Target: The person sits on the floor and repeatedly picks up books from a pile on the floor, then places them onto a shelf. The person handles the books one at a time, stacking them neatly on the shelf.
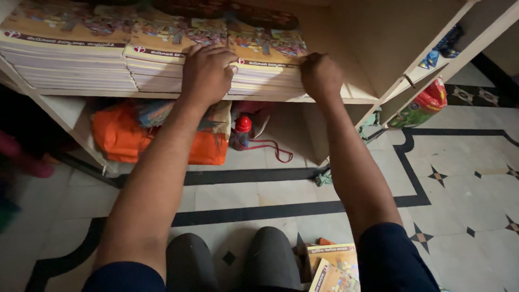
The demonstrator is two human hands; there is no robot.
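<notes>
Three stacks of thin paperback books sit side by side on the shelf (346,100), and both hands are on the right-hand stack (267,67), at about 12 o'clock from where the person kneels. The left hand (208,73) lies spread over its front left corner, fingers curled over the top cover and palm against the page edges, a wide grip that presses more than it holds. The right hand (321,75) is bunched at the stack's front right corner at about 1 o'clock; its fingers are tucked out of sight, so I cannot tell whether they are closed on the books or only pushing.

I would judge that stack heavy as a whole and loose in itself: many slim, glossy-covered books that would slide over one another and fan out if tilted. The safest hold looks to be low on both sides, fingers under the bottom book and thumbs on top.

At 11 o'clock stand the middle stack (157,59) and the left stack (65,54). Under the shelf are an orange bag (121,138) and a small bottle with a red cap (241,132). A green and red packet (424,105) leans at 2 o'clock. Down at 5 o'clock, by the person's knees (232,259), more books (335,265) lie on the tiled floor (465,184).
</notes>
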